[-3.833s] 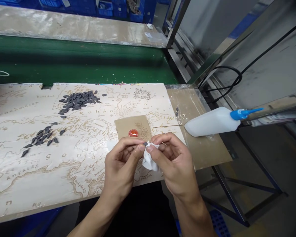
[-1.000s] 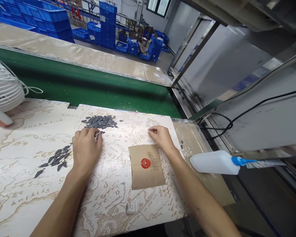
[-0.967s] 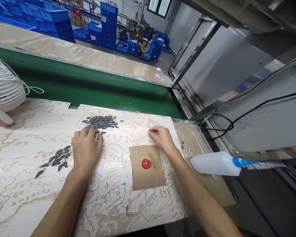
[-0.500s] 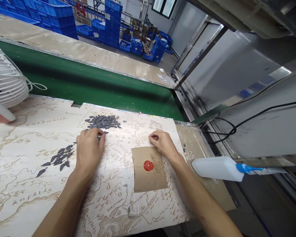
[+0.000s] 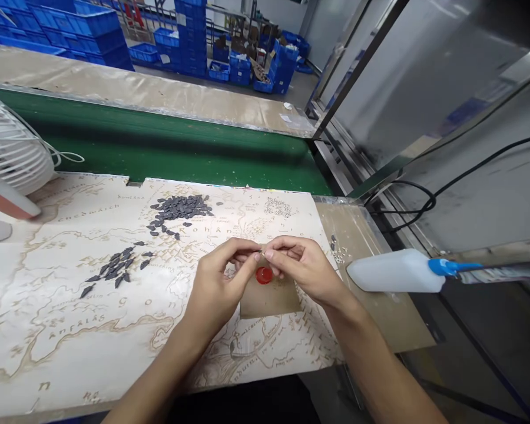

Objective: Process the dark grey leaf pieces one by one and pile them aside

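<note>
Left hand (image 5: 221, 277) and right hand (image 5: 304, 265) nearly close, their fingertips pinching a tiny dark piece (image 5: 261, 252), too small to make out, just above a red disc (image 5: 264, 275) on a kraft-paper card (image 5: 269, 303). Dark leaf-shaped pieces (image 5: 181, 207) and a smaller heap (image 5: 115, 268) lie left on the map-printed worktop (image 5: 48, 353), lettered "Rohan". A white squeeze bottle (image 5: 395, 271) with a blue nozzle lies right; a white fan (image 5: 15, 141) stands far left; blue crates (image 5: 189, 47) are stacked beyond.

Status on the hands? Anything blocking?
Left hand and right hand fingertip to fingertip, tiny piece pinched between them. Over kraft paper, red disc just below. Nothing blocking.
</note>
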The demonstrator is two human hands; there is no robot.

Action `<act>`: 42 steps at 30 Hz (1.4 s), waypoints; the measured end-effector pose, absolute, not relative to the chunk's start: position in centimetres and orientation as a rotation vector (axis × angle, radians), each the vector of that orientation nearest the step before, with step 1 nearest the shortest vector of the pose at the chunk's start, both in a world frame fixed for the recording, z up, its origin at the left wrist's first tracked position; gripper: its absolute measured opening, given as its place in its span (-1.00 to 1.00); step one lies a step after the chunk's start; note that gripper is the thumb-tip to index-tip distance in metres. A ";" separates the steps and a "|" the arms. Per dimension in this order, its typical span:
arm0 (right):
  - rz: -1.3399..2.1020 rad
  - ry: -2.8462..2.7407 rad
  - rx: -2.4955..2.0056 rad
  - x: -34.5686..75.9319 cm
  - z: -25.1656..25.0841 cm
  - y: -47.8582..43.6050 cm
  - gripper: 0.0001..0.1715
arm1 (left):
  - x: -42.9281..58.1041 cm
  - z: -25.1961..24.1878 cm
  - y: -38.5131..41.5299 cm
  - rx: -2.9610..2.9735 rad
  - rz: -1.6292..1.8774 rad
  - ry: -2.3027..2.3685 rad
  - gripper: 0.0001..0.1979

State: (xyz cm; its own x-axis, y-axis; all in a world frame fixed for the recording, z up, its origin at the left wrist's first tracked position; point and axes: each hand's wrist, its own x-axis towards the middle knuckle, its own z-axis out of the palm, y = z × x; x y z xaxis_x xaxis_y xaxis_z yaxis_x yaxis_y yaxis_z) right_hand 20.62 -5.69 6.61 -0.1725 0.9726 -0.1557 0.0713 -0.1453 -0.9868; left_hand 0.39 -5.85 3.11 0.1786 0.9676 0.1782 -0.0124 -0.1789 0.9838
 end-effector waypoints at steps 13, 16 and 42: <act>1.475 -1.180 -1.195 21.5 5.7 -9.6 -0.63 | 2.4 3.4 -10.0 1.615 1.254 1.112 -0.93; 1.481 -1.153 -1.177 21.4 5.8 -10.4 -0.64 | 3.4 3.5 -11.2 1.546 1.313 1.170 -0.95; 0.841 -1.460 -1.412 23.9 2.1 -11.6 -0.85 | 0.0 1.3 -11.8 0.964 0.864 0.966 -0.56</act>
